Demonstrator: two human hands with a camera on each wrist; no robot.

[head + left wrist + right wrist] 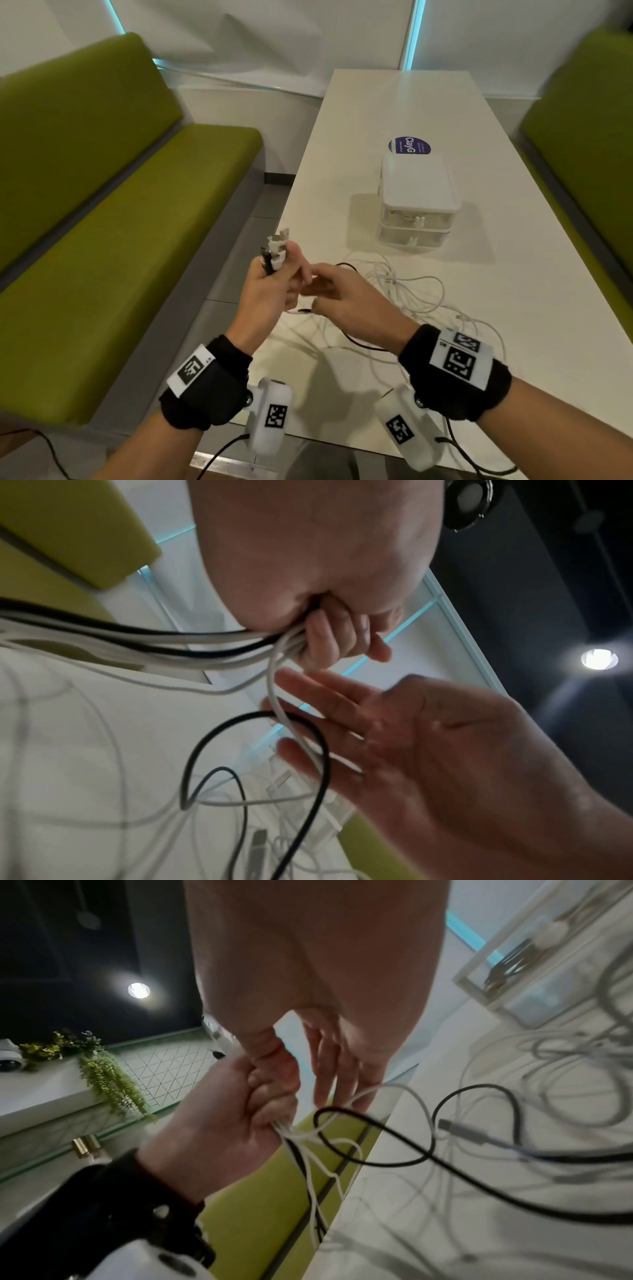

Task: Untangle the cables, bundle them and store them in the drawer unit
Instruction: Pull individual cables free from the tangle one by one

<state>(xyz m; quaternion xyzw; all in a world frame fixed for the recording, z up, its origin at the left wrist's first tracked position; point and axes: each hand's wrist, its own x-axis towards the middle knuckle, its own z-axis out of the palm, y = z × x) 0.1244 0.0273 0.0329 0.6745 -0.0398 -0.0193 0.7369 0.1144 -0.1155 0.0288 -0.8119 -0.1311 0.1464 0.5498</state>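
Off the table's left edge, the left hand is fisted round several cable ends, plugs up together, likely so the strands hang sortable. Beside it the right hand spreads loose fingers, gripping nothing, against a white strand and a black loop to part them. The remaining cables sprawl by the near edge; the drawer unit waits mid-table, both drawers closed.

The scene is viewed downward from head height over the table; both wrist views are aimed upward, close in, and the cables are shared.
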